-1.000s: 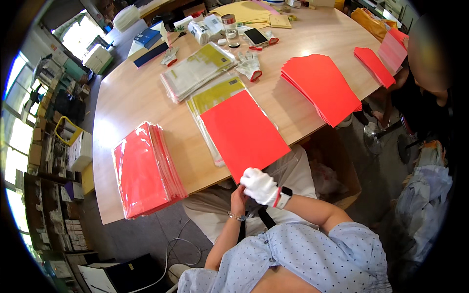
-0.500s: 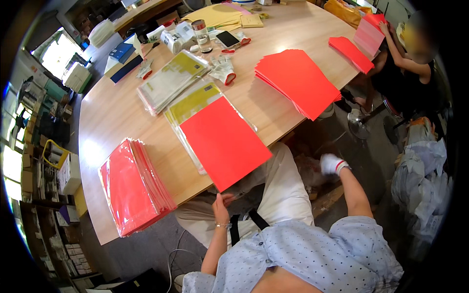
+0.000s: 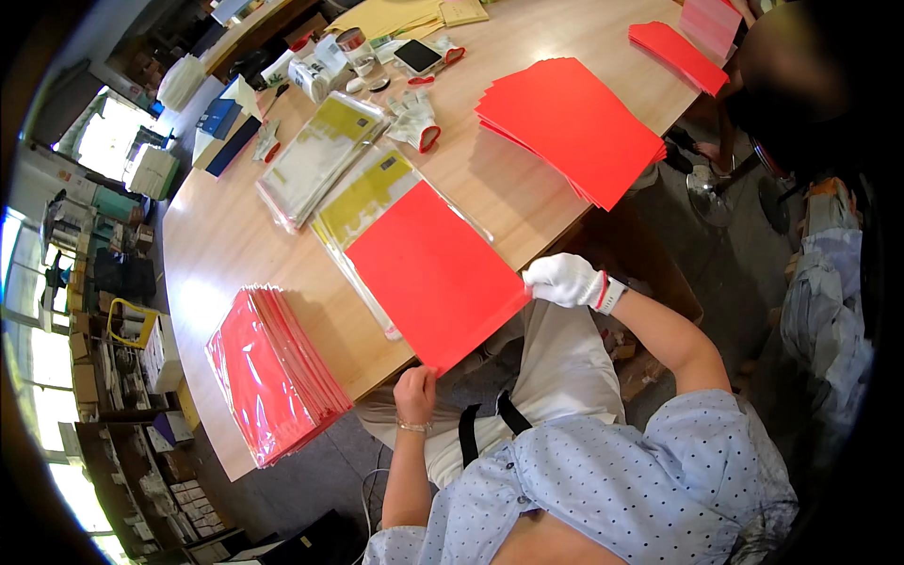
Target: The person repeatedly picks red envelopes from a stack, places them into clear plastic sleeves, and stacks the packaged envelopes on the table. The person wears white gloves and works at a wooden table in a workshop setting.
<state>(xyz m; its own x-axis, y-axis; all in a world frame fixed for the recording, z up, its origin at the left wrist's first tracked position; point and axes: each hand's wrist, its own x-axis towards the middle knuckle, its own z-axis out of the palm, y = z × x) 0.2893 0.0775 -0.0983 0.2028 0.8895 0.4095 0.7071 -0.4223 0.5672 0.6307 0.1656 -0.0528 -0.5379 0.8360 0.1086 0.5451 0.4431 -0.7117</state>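
Observation:
A large red sheet (image 3: 428, 273) lies on a pile of clear sleeves with yellow inserts (image 3: 363, 193) and hangs over the near edge of the wooden table (image 3: 226, 254). My right hand (image 3: 565, 280), in a white glove, pinches the sheet's right corner. Bare and with a bracelet on its wrist, my left hand (image 3: 414, 391) holds the sheet's near corner from below the table edge.
A stack of red sheets in clear sleeves (image 3: 273, 372) sits at the left. A fanned pile of bare red sheets (image 3: 570, 127) lies at the right, and another sleeve pile (image 3: 315, 155), spare gloves (image 3: 414, 118) and a phone (image 3: 417, 56) lie farther back. Another person sits at the far right.
My right hand was down by my right side half a second ago and has come back up to the red sheet's right corner. My left hand stayed at the near corner.

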